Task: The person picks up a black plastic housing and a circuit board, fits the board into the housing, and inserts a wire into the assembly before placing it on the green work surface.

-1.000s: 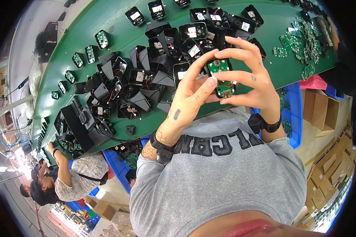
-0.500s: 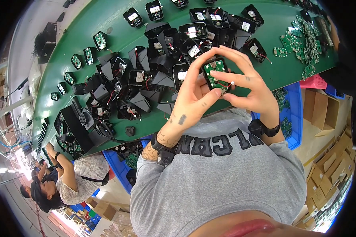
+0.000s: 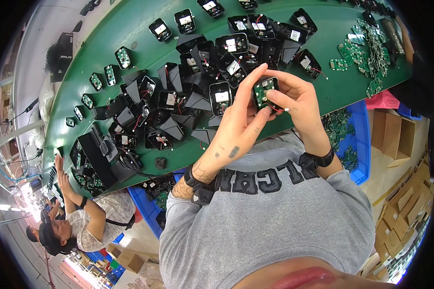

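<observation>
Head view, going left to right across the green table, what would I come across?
Row of board-fitted black cases, small loose black part, left hand, held black case with a green board, right hand, single green board, heap of green circuit boards.

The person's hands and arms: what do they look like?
The left hand and right hand wear no gloves. A dark mark and web-like lines show around the left wrist. Black straps circle both wrists; the sleeves are grey.
</observation>
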The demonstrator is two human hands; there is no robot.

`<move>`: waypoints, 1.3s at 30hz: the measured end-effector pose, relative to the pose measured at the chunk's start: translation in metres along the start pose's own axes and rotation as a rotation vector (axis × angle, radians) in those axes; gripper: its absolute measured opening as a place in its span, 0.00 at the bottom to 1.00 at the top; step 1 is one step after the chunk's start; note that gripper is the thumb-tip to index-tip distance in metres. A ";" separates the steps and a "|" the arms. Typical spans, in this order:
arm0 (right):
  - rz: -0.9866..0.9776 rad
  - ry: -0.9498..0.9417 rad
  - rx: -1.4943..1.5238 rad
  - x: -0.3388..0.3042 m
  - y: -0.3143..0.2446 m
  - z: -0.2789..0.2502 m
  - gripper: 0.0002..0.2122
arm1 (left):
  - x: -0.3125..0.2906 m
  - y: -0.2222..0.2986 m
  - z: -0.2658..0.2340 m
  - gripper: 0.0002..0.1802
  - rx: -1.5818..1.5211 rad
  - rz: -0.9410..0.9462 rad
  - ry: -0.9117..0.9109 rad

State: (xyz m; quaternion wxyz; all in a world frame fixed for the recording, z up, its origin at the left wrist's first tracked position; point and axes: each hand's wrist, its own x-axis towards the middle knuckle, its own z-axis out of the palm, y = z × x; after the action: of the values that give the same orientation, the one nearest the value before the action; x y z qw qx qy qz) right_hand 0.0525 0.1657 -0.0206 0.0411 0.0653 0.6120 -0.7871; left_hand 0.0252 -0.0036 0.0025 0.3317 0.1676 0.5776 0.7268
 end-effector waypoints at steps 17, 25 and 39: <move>-0.166 0.060 -0.116 0.003 0.006 0.016 0.20 | 0.006 -0.018 -0.001 0.28 0.282 0.168 0.178; -0.738 0.005 -0.575 0.007 -0.006 -0.004 0.17 | -0.001 0.006 -0.012 0.36 0.034 0.016 0.265; -0.846 -0.004 -0.692 0.012 -0.014 0.010 0.03 | 0.004 0.002 -0.020 0.26 -0.424 -0.104 0.118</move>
State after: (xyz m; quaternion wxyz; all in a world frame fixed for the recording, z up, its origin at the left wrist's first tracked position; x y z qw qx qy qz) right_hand 0.0386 0.1600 -0.0066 -0.2587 -0.2055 0.8082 -0.4875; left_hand 0.0089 -0.0153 -0.0013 0.3622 0.0210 0.4381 0.8225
